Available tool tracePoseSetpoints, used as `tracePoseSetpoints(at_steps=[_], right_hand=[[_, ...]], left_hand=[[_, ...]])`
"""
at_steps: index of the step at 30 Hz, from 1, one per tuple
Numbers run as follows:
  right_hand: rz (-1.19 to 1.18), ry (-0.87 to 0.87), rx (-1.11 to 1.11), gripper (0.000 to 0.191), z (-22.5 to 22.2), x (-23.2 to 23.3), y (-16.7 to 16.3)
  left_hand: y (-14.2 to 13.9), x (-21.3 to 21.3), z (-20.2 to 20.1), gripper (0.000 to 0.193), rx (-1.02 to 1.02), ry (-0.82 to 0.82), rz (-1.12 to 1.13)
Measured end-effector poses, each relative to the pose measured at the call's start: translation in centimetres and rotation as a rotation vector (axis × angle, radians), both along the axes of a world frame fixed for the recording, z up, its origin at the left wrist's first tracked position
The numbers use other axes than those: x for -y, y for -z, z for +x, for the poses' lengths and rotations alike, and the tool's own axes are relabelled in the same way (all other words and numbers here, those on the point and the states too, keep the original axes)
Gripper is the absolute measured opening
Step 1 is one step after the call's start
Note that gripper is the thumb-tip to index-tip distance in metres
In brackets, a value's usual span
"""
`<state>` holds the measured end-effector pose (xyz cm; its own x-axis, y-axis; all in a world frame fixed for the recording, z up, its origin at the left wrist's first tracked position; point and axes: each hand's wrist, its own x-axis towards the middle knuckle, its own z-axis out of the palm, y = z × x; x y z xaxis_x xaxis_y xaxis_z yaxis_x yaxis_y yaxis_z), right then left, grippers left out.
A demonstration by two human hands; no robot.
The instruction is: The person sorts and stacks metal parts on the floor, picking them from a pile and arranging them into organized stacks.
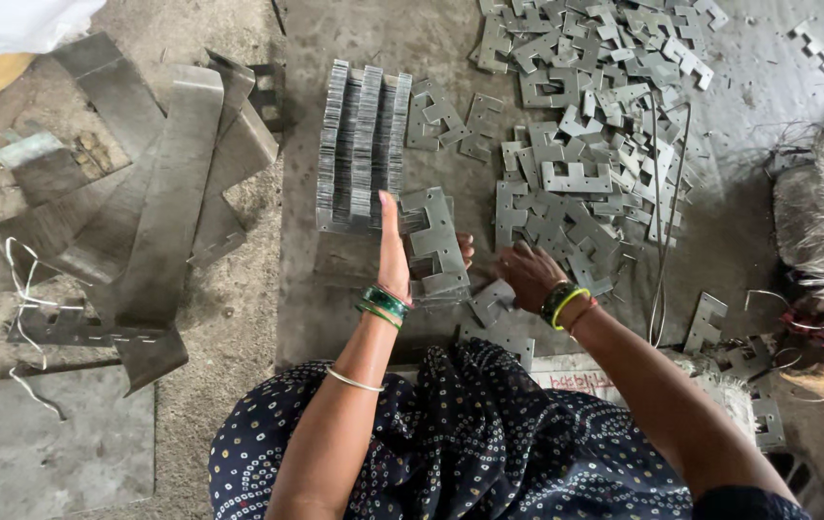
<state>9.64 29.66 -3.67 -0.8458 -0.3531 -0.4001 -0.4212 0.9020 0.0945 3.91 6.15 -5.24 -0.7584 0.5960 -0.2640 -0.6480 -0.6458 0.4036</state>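
Observation:
My left hand (395, 252) stands on edge, fingers straight, pressed against the left side of a small stack of notched grey metal plates (437, 246) on the floor. My right hand (527, 273) reaches down into the near edge of a big loose heap of the same stamped plates (590, 125), fingers curled among them; whether it grips one is hidden. Behind the small stack stand several rows of plates packed upright on edge (362, 144). Green bangles ring my left wrist, dark and yellow ones my right.
Long bent metal strips (157, 193) lie piled at the left with white wire (25, 299) and a flat grey slab (65, 443). Stray plates (706, 323) and frayed sacking (811, 217) lie at the right. My dark dotted garment (470, 433) fills the bottom.

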Motion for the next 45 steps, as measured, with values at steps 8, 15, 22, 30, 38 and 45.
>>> tracePoseSetpoints(at_steps=[8, 15, 22, 30, 38, 45], right_hand=[[0.014, 0.125, -0.31, 0.025, -1.3, -1.6, -4.9], [-0.293, -0.13, -0.885, 0.03, 0.3, -1.7, -6.8], [-0.302, 0.28, 0.07, 0.052, 9.2, -1.3, 2.9], [-0.358, 0.365, 0.072, 0.023, 10.0, -1.0, 3.9], [-0.564, 0.96, -0.039, 0.02, 4.7, -4.9, -0.7], [-1.364, 0.424, -0.366, 0.014, -0.2, -0.8, -3.8]], left_hand=[[0.2, 0.0, -0.2, 0.102, 0.026, -0.039, -0.072], [-0.2, 0.1, 0.1, 0.096, -0.079, 0.029, 0.102], [-0.7, 0.3, 0.2, 0.08, -0.019, 0.003, 0.001], [-0.1, -0.1, -0.1, 0.061, 0.024, -0.039, -0.028], [2.5, -0.7, -0.2, 0.041, -0.179, -0.057, -0.474], [2.5, -1.1, -0.7, 0.081, -0.036, 0.03, -0.47]])
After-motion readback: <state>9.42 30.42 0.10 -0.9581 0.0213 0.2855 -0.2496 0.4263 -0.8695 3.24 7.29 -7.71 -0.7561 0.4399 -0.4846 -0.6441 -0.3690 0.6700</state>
